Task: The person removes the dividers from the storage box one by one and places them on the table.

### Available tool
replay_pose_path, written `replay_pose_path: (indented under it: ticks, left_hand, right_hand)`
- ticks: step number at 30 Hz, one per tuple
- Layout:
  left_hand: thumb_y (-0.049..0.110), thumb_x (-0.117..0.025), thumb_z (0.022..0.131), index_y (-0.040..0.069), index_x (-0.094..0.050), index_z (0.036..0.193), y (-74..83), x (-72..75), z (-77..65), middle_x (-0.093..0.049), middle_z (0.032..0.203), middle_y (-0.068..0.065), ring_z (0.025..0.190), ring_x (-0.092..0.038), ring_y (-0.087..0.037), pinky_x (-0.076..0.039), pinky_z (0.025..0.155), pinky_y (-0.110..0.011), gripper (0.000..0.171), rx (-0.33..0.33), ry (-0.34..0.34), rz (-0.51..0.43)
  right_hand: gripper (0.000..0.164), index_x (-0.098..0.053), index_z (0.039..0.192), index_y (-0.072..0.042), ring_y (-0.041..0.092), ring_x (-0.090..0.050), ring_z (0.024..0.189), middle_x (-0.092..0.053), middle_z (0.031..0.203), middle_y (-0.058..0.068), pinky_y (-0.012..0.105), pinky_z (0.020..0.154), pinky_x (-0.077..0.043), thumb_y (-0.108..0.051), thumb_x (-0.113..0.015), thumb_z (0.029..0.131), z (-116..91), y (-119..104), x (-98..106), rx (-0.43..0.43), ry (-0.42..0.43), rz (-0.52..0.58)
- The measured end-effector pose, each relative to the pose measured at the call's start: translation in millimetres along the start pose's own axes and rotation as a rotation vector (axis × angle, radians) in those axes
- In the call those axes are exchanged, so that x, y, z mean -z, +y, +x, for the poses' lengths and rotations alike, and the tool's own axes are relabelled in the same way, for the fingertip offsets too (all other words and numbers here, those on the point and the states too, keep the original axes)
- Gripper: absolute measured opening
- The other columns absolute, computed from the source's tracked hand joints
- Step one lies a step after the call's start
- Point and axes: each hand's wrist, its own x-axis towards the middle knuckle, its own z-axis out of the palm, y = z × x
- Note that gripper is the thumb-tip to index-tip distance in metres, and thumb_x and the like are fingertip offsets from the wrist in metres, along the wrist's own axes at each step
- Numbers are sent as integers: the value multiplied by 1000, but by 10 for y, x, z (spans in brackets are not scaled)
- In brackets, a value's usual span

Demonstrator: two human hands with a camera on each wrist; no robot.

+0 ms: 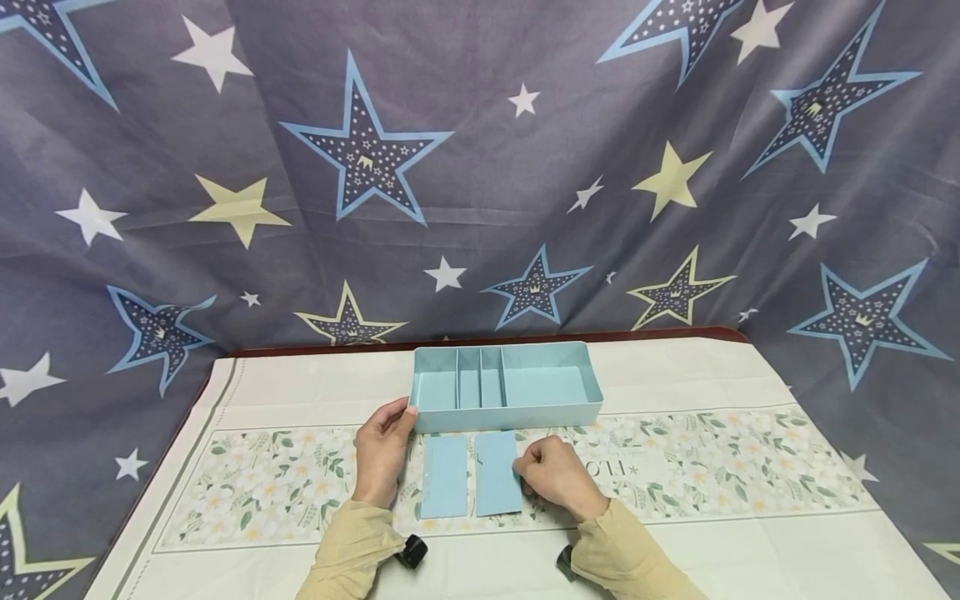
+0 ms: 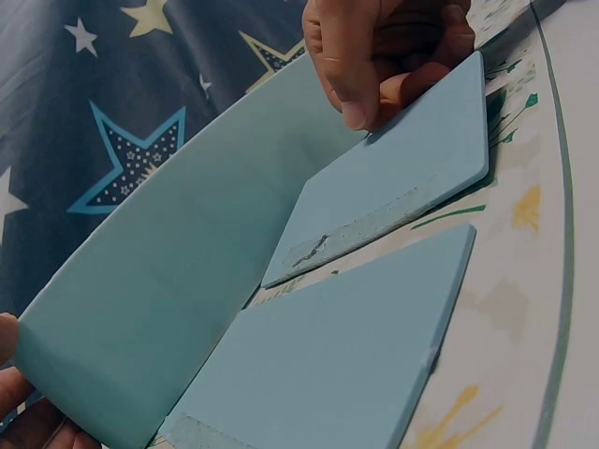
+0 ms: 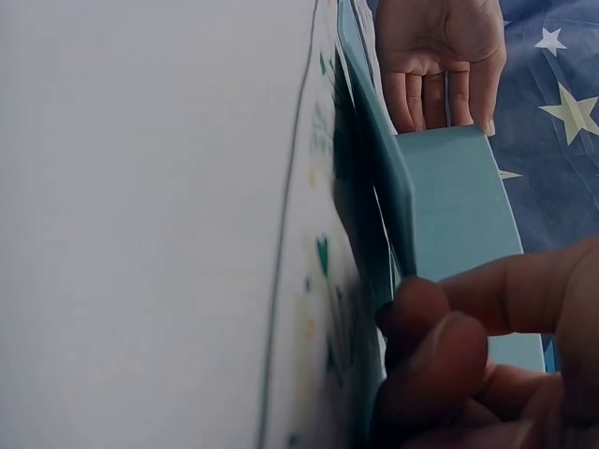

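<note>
Tablecloth (image 1: pixel 247 575) in white, with a band of flowers and leaves, spreads from left to right before a star-printed curtain (image 1: pixel 480 200). At left, the left hand (image 1: pixel 385 450) has its fingers curled at the left end of a blue box (image 1: pixel 517 418), its thumb at the near left corner, holding it. The box stands upright at the far side, its top uncovered and its inside split into four compartments. Just nearer than the box lies the left blue panel (image 1: pixel 444 477); beside it, across a narrow gap, is the right blue panel (image 1: pixel 498 479), with a small dark mark toward its left edge. At right, the right hand (image 1: pixel 557 475), fingers bent, pinches that panel's right edge, which is raised slightly off the cloth.
</note>
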Motion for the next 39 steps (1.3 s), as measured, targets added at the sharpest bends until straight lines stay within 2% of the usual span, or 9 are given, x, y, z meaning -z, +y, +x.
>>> replay_pose_path:
  ticks: [6,18,26,39]
  left_hand:
    - [24,-62,86,10,-59,112,30,17,1,-59,113,-10,97,-54,-11,-46,90,-33,30,16,-26,-17]
    - [23,-62,85,9,-60,110,19,18,3,-60,111,-10,96,-54,-10,-47,89,-33,29,2,-21,-10]
    - [24,-62,85,10,-60,110,9,13,2,-60,110,-9,96,-55,-11,-47,89,-34,29,2,-15,-10]
    - [23,-61,86,10,-59,112,-10,4,7,-60,110,-8,96,-54,-10,-46,89,-33,29,1,-10,0]
  right_hand:
    - [27,-58,55,-11,14,-45,34,-55,47,2,27,32,-41,-16,-55,81,2,7,1,-3,-1,-10]
    - [28,-57,53,-11,13,-43,34,-53,44,-1,26,31,-38,-15,-54,81,5,27,13,26,8,-40]
    - [28,-57,55,-10,15,-44,35,-54,46,2,28,33,-40,-17,-53,82,-4,13,27,19,7,-8]
    - [34,-58,58,-12,17,-46,38,-53,46,0,29,35,-41,-24,-52,89,-9,-23,84,70,53,44]
